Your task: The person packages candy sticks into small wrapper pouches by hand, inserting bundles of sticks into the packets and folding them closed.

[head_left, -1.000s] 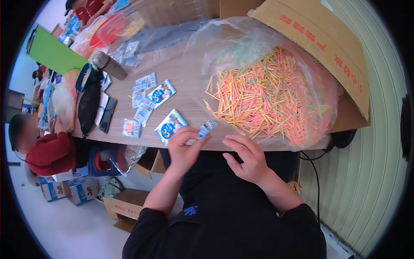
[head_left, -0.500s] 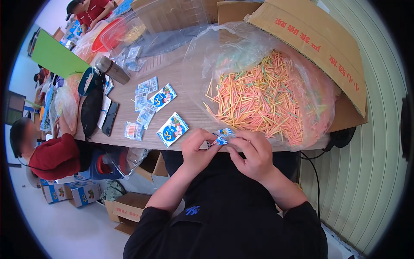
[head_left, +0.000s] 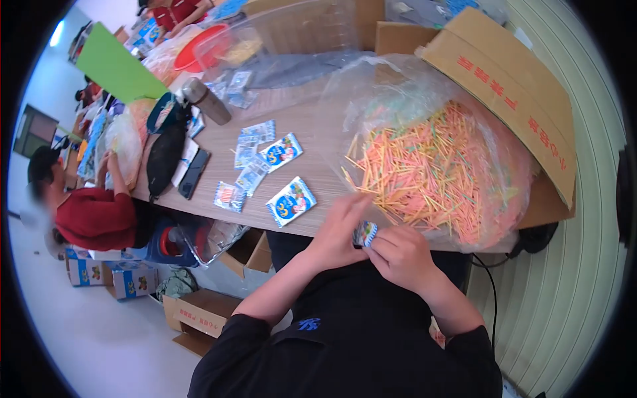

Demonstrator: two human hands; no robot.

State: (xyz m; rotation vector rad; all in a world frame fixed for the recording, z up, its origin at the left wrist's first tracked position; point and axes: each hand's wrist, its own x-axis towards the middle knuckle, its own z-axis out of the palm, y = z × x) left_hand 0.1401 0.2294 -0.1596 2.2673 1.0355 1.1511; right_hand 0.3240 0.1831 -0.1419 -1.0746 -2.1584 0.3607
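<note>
Between my hands at the table's front edge is a small blue and white packet (head_left: 364, 235). My right hand (head_left: 401, 257) is closed on its right side with a pinch. My left hand (head_left: 338, 232) is beside the packet's left side, its fingers raised and blurred, so its hold is unclear. To the left lie two blue and white packets, one (head_left: 292, 201) near the edge and one (head_left: 281, 152) farther back. Several clear sachets (head_left: 253, 174) lie beside them. Behind my hands, an open plastic bag holds a heap of pastel sticks (head_left: 424, 172).
A cardboard box (head_left: 511, 99) stands around the bag at right. A steel flask (head_left: 206, 101), a phone (head_left: 194, 175) and a black pouch (head_left: 166, 159) are at left. A clear bin (head_left: 292, 40) is at the back. A co-worker in red (head_left: 96, 215) sits at far left.
The small packet has come over to my right hand's fingertips. My left hand's fingers have lifted and spread from their pinch. The view has shifted, moving the table's contents rightward and down.
</note>
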